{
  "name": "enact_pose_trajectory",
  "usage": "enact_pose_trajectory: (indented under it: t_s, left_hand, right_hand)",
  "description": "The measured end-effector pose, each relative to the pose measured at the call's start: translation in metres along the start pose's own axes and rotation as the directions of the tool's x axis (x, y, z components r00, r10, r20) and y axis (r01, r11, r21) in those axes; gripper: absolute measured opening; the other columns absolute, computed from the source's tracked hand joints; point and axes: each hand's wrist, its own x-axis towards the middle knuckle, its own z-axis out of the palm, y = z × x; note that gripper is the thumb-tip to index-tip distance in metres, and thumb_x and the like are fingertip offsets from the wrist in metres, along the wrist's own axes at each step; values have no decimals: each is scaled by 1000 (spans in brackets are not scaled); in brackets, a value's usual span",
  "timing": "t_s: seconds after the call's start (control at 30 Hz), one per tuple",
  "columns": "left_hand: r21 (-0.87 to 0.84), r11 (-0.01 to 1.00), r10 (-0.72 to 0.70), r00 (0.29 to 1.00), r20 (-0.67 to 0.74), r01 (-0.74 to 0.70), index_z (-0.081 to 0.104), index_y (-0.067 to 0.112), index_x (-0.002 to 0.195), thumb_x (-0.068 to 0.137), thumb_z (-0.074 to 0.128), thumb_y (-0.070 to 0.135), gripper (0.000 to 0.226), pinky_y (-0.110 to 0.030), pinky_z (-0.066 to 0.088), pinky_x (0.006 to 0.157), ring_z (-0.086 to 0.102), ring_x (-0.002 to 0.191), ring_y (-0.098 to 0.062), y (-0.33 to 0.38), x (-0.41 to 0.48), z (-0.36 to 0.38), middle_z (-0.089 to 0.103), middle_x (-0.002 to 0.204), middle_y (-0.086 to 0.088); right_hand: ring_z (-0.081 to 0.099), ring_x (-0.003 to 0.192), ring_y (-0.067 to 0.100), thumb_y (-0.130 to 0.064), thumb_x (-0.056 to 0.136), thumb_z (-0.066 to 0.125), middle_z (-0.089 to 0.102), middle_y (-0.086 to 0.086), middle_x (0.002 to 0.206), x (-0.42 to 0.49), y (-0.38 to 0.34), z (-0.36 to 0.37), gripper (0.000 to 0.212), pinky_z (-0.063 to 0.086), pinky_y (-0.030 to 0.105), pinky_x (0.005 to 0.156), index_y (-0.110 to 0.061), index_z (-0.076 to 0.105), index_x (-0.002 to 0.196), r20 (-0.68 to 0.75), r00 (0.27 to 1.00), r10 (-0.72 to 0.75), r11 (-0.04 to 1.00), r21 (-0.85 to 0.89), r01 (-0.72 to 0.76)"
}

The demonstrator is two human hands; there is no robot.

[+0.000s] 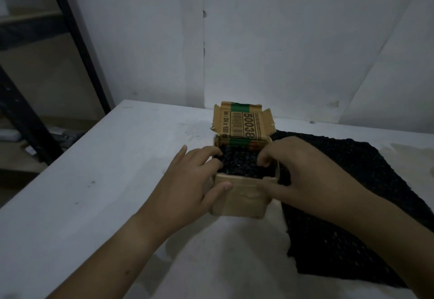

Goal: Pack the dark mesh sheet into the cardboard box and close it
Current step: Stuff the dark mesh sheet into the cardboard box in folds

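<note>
we clamp the cardboard box (244, 199) with left hand (199, 179) and right hand (298, 165), thumbs on its front wall, curled fingers pressing the mesh sheet (244, 166) inside

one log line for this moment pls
step: packing | left hand: grips cardboard box | right hand: grips dark mesh sheet inside box | lid: open | mesh: partly in, rest on table

The only readable print stood on the raised lid flap (243, 122) of the cardboard box (242, 199). Large dark digits, turned sideways, read "50038". Beside them was a barcode (236, 123), and near the left edge a line "Isi : 24 x 180". The smaller lines were too blurred to read.
</note>
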Motion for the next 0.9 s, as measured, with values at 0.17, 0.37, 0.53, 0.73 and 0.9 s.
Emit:
enact_pose_trajectory:
  t_s: [0.17,0.37,0.53,0.73,0.9]
  left_hand:
    - [21,1000,0,1000,12,0,64,26,115,95,45,56,41,-46,23,120,49,127,-11,0,-1,1,53,139,8]
    - [97,995,5,1000,-12,-4,65,26,111,94,45,56,39,-48,26,119,51,124,-12,3,1,0,57,135,9]
    - [76,997,-22,1000,-3,22,49,32,123,94,47,60,40,-43,21,122,52,118,-5,3,2,0,59,125,14]
    - [198,979,33,996,83,-49,52,32,126,91,42,64,48,-47,16,123,47,130,-12,5,10,-12,57,129,13]
    - [424,901,29,987,161,-96,65,27,121,92,35,67,58,-53,6,123,25,146,-25,16,17,-23,44,147,1]
  right_hand:
    - [51,103,10,-42,79,66,65,-19,97,7,-23,13,26,42,35,85,-36,67,105,56,998,-26,998,-58,29]
    - [33,108,17,-26,78,62,58,-15,95,23,-25,25,23,14,32,78,-38,61,97,84,996,-16,965,-258,37]
    - [45,101,20,-19,81,71,62,-11,88,16,-26,34,23,15,33,73,-35,63,96,-4,1000,-14,972,-235,13]
    - [29,143,24,-12,82,59,62,4,125,22,-24,36,46,3,35,108,-26,45,123,100,995,17,965,-261,10]
    - [34,139,19,-20,79,60,61,-3,119,20,-22,37,36,17,32,109,-30,48,112,68,998,-3,993,-119,11]
